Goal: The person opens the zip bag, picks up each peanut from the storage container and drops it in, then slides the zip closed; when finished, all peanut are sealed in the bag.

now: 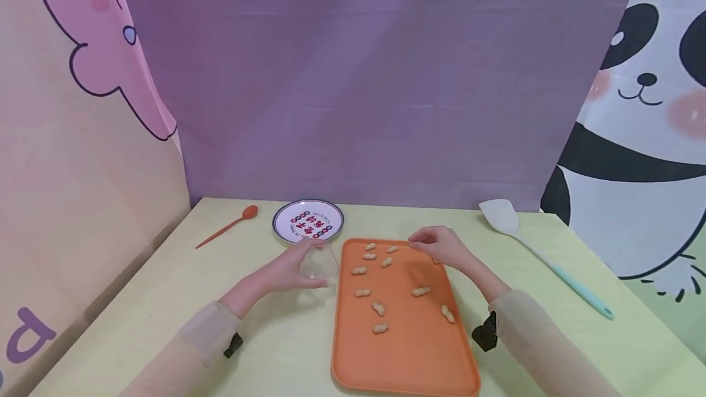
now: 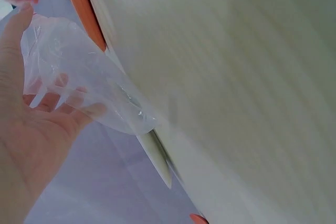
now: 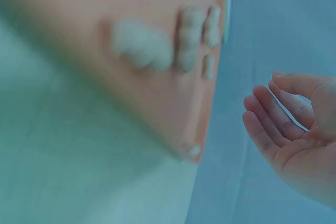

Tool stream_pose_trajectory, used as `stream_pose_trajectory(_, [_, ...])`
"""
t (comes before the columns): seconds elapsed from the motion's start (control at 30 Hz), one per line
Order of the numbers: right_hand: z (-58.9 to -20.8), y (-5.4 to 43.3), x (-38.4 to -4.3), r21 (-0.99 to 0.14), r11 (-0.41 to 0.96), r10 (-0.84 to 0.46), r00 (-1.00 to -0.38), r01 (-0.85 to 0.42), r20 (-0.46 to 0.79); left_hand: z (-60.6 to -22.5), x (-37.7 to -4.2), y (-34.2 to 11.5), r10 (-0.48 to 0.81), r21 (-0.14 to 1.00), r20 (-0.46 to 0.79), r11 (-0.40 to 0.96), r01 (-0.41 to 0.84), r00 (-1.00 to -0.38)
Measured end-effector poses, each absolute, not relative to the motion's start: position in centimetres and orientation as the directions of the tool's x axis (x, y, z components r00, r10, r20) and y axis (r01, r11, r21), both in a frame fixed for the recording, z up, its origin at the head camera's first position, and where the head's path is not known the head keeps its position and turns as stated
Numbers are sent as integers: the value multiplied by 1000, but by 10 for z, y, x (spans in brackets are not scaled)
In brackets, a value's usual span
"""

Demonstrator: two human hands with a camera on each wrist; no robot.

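My left hand (image 1: 284, 269) holds a clear plastic bag (image 1: 320, 262) between thumb and fingers, beside the orange tray's (image 1: 408, 357) left edge. In the left wrist view, the fingers show through the crinkled bag (image 2: 79, 61), and the thumb is at its upper end. Several unshelled peanuts (image 1: 421, 291) lie scattered on the tray. Above its far right corner is my right hand (image 1: 444, 249), partly covering one peanut in the head view. The right wrist view shows that hand (image 3: 294, 129) with loosely bent fingers and nothing between them.
A white plate (image 1: 284, 225) with red lettering stands behind the left hand. An orange spoon (image 1: 226, 227) lies at the back left. On the right lies a spatula (image 1: 543, 256) with a white blade and light blue handle. A purple cloth (image 1: 353, 90) hangs behind the table.
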State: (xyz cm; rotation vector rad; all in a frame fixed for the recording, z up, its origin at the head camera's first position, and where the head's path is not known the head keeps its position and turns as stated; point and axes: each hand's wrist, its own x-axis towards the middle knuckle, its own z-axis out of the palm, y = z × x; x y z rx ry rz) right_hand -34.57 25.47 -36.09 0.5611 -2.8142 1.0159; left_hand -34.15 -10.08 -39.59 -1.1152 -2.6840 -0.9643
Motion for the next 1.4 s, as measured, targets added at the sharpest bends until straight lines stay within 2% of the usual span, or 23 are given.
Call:
stream_pose_trajectory(0.43, [-387,281,-349,-446,820,-245,-924,-359,293,-399,-338,-98,618,552,275,525,647,-736])
stream_pose_trajectory(0.8, [-393,283,-348,-407,827,-285,-914,-387,290,-401,-338,-95,608,575,273,518,633,-746])
stream_pose_trajectory(0.97, [-390,282,-349,-433,815,-278,-915,-385,292,-397,-339,-96,613,558,281,522,645,-739])
stream_pose_trajectory(1.23, [-390,280,-354,-452,806,-292,-921,-382,257,-397,-342,-97,613,560,283,518,646,-737])
stream_pose_trajectory(1.4, [-392,276,-356,-421,814,-334,-915,-401,224,-397,-341,-96,612,561,272,526,639,-742])
